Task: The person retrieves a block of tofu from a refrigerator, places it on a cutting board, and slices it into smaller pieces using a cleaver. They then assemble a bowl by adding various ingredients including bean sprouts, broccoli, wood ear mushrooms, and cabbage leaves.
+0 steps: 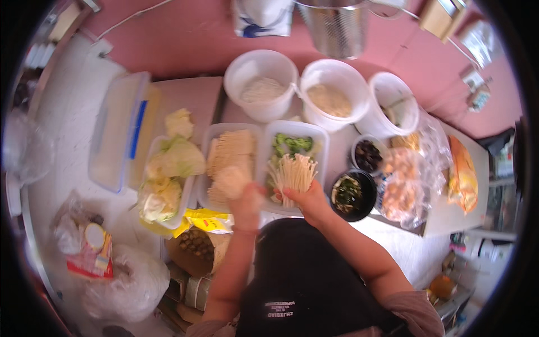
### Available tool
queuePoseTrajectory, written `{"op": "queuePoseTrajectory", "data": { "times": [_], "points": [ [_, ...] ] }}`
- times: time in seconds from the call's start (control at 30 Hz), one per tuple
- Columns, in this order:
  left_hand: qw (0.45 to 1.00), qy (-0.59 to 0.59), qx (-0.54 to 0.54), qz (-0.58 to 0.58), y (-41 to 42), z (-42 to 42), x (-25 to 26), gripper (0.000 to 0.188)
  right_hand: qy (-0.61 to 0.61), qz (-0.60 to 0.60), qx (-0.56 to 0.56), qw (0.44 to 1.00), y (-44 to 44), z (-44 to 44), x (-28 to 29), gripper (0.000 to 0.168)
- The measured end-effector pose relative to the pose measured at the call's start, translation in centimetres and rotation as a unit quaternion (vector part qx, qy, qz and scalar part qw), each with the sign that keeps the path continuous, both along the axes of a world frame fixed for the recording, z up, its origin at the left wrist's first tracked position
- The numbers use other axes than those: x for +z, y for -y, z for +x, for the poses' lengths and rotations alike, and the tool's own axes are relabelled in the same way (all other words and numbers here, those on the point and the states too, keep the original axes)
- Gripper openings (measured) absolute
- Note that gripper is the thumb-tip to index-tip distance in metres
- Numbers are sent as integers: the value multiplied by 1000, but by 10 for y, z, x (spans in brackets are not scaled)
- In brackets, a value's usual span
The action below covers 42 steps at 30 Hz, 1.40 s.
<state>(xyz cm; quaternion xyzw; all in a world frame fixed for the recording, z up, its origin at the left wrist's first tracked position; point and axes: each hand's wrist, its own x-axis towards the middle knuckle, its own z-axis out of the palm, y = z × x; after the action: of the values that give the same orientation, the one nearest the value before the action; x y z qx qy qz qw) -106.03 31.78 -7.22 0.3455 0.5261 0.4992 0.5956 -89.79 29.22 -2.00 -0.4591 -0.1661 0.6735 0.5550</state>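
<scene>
My right hand (310, 201) grips a bunch of enoki mushrooms (296, 170), caps pointing away from me. The bunch is over a white plastic container (323, 139) that holds green vegetables, perhaps broccoli (294, 143). Blurred by motion, my left hand (246, 208) is closed around a pale clump (230, 182), too blurred to name for certain. That clump is over the neighbouring container (207, 145), where flat beige pieces (231, 147), like tofu skin, lie in rows. The lower parts of both containers are partly hidden by my hands.
Cabbage leaves (179, 158) fill a container at left, near a clear lidded box (113, 135). White buckets (261, 63) line the pink wall. A black bowl (353, 196), a tub of dark pieces (368, 153) and bagged pinkish food (400, 185) stand at right. An open sack (196, 244) sits below.
</scene>
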Motion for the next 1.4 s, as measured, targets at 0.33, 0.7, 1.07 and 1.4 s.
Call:
{"op": "queuePoseTrajectory", "data": {
  "times": [0.33, 0.7, 1.07, 1.4],
  "points": [
    [935, -327, 27, 139, -127, -54, 3, 50, 347, -79, -10, 934, 102, 147, -46, 48],
    [787, -558, -69, 256, -135, -56, -20, 65, 581, 76, 92, 805, 26, 99, -14, 29],
    [777, -495, -225, 318, -4, 2, 1, 27, 756, 83, 317, 567, -53, 45, -82, 35],
    [754, -531, -316, 225, -12, 43, -30, 31, 807, 176, 308, 472, -41, 55, -92, 14]
  ]
}}
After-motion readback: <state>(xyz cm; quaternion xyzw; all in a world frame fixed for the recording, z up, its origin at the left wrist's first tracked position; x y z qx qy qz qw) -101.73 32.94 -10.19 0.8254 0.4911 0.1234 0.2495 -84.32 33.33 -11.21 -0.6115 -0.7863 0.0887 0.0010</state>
